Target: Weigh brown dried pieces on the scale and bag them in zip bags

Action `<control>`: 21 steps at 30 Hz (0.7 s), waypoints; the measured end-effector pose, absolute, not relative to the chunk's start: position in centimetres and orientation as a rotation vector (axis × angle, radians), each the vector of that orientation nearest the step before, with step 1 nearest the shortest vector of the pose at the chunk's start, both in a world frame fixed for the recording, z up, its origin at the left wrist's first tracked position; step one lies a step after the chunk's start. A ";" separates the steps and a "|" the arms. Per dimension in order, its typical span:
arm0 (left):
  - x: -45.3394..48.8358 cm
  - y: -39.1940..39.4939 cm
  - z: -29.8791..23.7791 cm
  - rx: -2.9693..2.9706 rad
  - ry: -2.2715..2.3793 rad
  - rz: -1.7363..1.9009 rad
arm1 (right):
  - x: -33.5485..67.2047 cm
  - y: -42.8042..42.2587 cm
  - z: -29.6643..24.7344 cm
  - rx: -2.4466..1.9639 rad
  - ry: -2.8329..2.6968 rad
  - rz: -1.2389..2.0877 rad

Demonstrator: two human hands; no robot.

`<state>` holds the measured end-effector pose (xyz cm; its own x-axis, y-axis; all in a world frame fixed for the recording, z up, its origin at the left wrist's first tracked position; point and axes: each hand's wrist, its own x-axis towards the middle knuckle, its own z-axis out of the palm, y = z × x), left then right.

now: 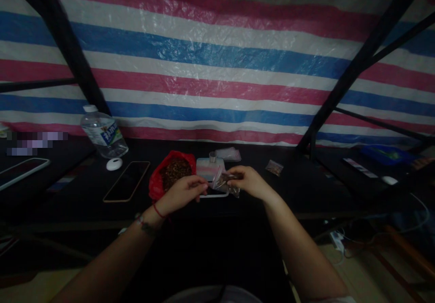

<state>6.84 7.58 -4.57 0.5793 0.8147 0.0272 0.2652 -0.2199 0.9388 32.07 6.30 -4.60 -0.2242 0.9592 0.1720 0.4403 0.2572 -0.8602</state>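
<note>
A small clear zip bag (220,179) with brown bits inside is gripped by my right hand (249,181), fingers closed round its side. Just left of the bag's mouth is my left hand (185,189), its fingers drawn together; whether they pinch the bag's edge is too dim to tell. Under both hands lies a flat white device (205,163), partly hidden, resembling a small scale. On its far side stands a small clear cup (213,157). Beside my left hand sits an open red plastic bag (156,183) full of brown dried pieces (176,172).
Flat zip bags (228,154) lie behind the device, and a filled small bag (274,168) lies to the right. Leftward are a phone (127,182), a white oval case (114,163) and a clear bottle (103,133). Dark metal posts (73,49) flank the black table (251,205).
</note>
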 end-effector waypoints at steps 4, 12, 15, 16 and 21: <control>7.2 6.9 -4.3 1.739 0.802 0.546 | 29.6 5.2 -4.2 -1.236 -1.925 0.923; 6.7 7.2 -3.9 1.714 0.771 0.499 | 29.5 5.2 -4.6 -1.214 -1.948 0.757; 6.9 7.4 -4.4 1.606 0.820 0.586 | 28.8 5.1 -4.5 -1.302 -1.770 0.426; 7.0 7.4 -4.6 1.571 0.838 0.616 | 28.4 4.9 -4.3 -1.325 -1.730 0.402; 7.8 7.1 -5.5 1.537 0.872 0.685 | 26.1 3.3 -3.8 -1.297 -1.855 0.804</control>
